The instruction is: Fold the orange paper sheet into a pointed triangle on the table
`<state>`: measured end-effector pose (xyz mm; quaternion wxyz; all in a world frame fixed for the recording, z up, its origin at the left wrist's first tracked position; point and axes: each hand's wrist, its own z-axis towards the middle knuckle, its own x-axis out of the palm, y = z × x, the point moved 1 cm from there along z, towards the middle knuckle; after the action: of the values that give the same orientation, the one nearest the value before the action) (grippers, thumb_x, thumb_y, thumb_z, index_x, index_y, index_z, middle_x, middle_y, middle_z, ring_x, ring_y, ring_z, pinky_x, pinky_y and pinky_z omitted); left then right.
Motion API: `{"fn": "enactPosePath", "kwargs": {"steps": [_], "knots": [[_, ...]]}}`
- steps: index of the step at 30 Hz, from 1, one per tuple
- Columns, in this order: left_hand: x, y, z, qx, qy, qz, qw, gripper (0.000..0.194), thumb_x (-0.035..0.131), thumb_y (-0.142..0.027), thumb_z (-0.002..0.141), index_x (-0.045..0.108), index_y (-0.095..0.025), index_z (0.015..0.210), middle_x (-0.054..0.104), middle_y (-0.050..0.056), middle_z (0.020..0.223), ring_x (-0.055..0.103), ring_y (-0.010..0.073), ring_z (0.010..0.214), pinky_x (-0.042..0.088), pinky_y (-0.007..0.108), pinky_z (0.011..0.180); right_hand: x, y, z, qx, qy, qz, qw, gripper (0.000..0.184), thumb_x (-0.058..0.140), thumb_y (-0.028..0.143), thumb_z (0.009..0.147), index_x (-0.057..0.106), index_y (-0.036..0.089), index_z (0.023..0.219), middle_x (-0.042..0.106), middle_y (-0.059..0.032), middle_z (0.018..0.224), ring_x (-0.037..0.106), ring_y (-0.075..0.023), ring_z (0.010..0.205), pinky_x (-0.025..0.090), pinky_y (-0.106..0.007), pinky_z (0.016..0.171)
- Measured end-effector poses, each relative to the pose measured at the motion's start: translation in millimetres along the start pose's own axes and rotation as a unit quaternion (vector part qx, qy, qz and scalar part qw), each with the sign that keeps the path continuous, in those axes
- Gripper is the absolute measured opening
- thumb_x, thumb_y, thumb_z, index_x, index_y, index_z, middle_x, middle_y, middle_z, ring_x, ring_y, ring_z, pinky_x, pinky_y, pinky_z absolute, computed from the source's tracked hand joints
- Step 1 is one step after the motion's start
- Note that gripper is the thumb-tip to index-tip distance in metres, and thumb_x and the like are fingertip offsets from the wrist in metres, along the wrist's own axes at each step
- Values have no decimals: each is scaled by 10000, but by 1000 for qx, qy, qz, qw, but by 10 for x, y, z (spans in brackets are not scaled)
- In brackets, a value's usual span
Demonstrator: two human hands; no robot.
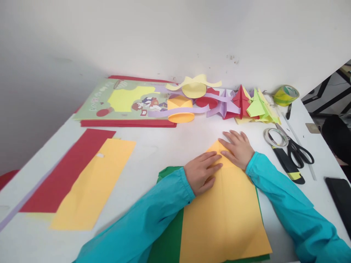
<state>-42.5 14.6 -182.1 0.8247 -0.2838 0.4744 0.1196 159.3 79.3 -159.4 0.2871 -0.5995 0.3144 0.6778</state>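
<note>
A large orange sheet of paper [222, 219] lies in front of me with its far end folded to a point and a crease down its middle. My left hand [203, 171] rests on the left part of the folded end, fingers stretched out. On the right side of the tip lies my right hand [238, 148], fingers spread and pressing on the paper. Both hands are open and touch the sheet from above. Under it, green paper [167, 233] shows at the left and along the lower right edge.
Red [68, 171] and orange [95, 186] strips lie left. A decorated card packet [95, 106] and folded paper shapes [241, 104] line the wall. At right are scissors [298, 151], a box cutter [287, 166], a clear tape roll [276, 137], a yellow-green tape roll [285, 95] and a phone-like black object [340, 197].
</note>
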Motion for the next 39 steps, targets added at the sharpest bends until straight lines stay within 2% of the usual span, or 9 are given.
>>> {"fn": "enactPosePath", "kwargs": {"steps": [4,8,18,24,31,35,39], "knots": [[-12,-18,6,-1,-7,5,1000,429,460,-208,797,538,-97,1204,485,200,1320,382,340,1278,412,537,1009,-90,104,-5,-16,11,-64,998,491,365,476,946,415,277,1392,336,-88,1493,274,-350,1349,198,-631,1045],[-22,-27,15,-2,-12,0,1000,428,458,-212,796,534,-98,1202,511,195,1272,389,337,1270,418,538,1005,-98,149,3,-19,16,-94,995,487,340,480,954,404,284,1395,350,-69,1488,270,-342,1357,180,-645,1047],[-51,-44,22,-6,-7,-13,1000,422,451,-191,799,521,-90,1203,486,205,1315,376,334,1286,408,539,1015,-27,88,-26,-16,10,-74,997,515,352,466,953,436,178,1371,393,-105,1460,319,-318,1335,193,-583,1064],[-43,-45,19,-13,-9,-20,1000,427,445,-209,800,518,-93,1204,501,208,1294,375,340,1290,405,546,1014,-54,104,-7,-30,7,-87,996,510,345,468,954,455,180,1360,420,-116,1439,350,-335,1305,212,-591,1046],[-43,-41,21,-11,-4,-20,1000,431,448,-206,792,534,-77,1194,507,213,1276,384,345,1278,399,541,1021,-61,165,16,-6,15,-83,996,547,338,491,948,399,193,1403,426,-114,1435,352,-340,1296,201,-595,1051],[-15,-29,11,-11,-5,-20,1000,441,451,-213,790,517,-107,1213,485,206,1314,368,337,1293,398,560,1012,-69,154,30,6,18,-73,997,512,312,480,958,430,221,1383,438,-100,1428,365,-329,1287,213,-592,1043],[-8,-30,8,-9,-17,-16,1000,438,452,-203,786,515,-110,1209,490,200,1306,377,335,1283,410,555,1002,-65,115,-6,-5,24,-73,997,504,287,470,968,414,229,1392,401,-81,1458,340,-313,1312,224,-591,1039]]}}
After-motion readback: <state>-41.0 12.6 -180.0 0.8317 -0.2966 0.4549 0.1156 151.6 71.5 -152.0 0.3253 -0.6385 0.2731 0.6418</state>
